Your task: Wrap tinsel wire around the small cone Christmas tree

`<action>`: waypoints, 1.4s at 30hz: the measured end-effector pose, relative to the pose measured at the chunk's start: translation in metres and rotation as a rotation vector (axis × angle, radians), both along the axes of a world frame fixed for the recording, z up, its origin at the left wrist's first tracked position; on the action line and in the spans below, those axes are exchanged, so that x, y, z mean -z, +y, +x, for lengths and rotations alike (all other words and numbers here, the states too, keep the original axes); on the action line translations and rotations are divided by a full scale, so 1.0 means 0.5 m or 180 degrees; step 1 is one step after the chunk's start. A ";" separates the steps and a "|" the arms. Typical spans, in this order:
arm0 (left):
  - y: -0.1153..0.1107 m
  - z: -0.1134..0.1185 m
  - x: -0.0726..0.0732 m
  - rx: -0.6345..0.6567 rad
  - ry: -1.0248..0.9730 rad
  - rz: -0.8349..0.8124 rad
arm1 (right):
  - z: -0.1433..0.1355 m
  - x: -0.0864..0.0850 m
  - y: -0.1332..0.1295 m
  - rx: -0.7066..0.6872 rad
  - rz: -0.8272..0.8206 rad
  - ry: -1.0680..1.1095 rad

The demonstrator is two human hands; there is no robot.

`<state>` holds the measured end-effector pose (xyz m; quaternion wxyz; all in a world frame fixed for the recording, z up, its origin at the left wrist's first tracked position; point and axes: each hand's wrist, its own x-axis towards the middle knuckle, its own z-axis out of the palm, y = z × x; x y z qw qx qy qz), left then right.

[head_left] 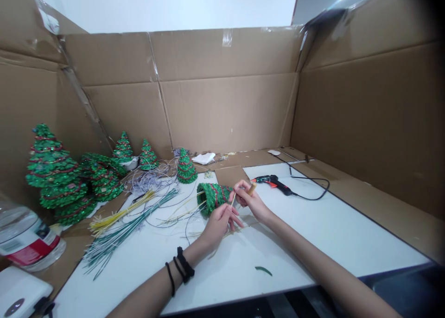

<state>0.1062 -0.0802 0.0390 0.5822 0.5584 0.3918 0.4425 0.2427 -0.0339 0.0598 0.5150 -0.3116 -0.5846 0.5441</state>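
In the head view I see a small green tree (212,196) lying on its side on the white table (313,234), near the middle. Its long axis goes left to right; the open base faces left and toward me, and the tip points right, into the hands. My right hand (251,200) is closed in a pinch on a thin pale stick (233,199), which stands nearly upright at the tip of the tree. My left hand (219,223) is just below the tree, fingers loosely curled and touching the lower part of the stick; I cannot tell if it grips. A water bottle (24,237) at the far left has a red label, not readable.
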 end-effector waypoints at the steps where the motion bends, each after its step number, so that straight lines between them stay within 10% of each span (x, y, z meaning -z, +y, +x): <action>1: 0.001 0.000 0.001 0.0024 0.0011 -0.0008 | 0.001 -0.001 0.001 0.0105 0.0041 0.0019; 12: -0.003 0.002 0.008 0.0281 0.0349 0.0083 | 0.046 -0.007 0.036 0.1645 0.0091 0.0422; 25: -0.008 -0.001 0.000 0.0092 0.0464 0.0203 | 0.071 -0.007 0.052 0.2241 0.0228 0.0398; 30: -0.001 -0.006 0.014 -0.0171 0.0690 0.0294 | 0.067 0.000 0.040 0.3251 0.1737 -0.1127; 37: 0.013 -0.010 0.024 -0.0428 0.0763 0.0544 | 0.016 -0.003 -0.015 0.0613 0.3573 -0.2719; 42: 0.011 -0.012 0.019 -0.0626 0.0765 0.0826 | -0.005 0.001 -0.019 0.0509 0.3460 -0.3091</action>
